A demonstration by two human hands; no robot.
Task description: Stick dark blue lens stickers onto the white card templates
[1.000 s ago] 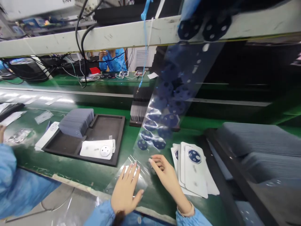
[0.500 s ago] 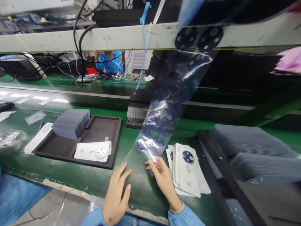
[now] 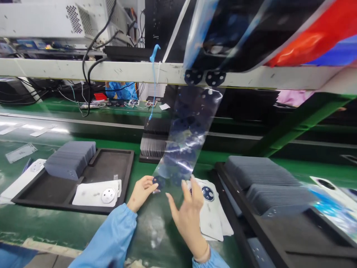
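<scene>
A clear film strip carrying round dark blue stickers with holes hangs from a roll above the beam down to my hands. My left hand pinches its lower left corner beside one of the stickers. My right hand is at the strip's lower right end with fingers spread; whether a fingertip touches the film I cannot tell. Just beyond it, partly hidden by the fingers, lies a pile of white phone back panels. The top panel bears a dark blue round sticker.
To the left, a black tray holds a stack of grey panels and white panels. Another black tray with grey panels stands right. A beam crosses above, with cables hanging. A co-worker's blue sleeve shows behind.
My left hand has gone from lying open on the table to pinching the film's lower left corner. My right hand has let go of the film's end and opened. The camera view has shifted.
</scene>
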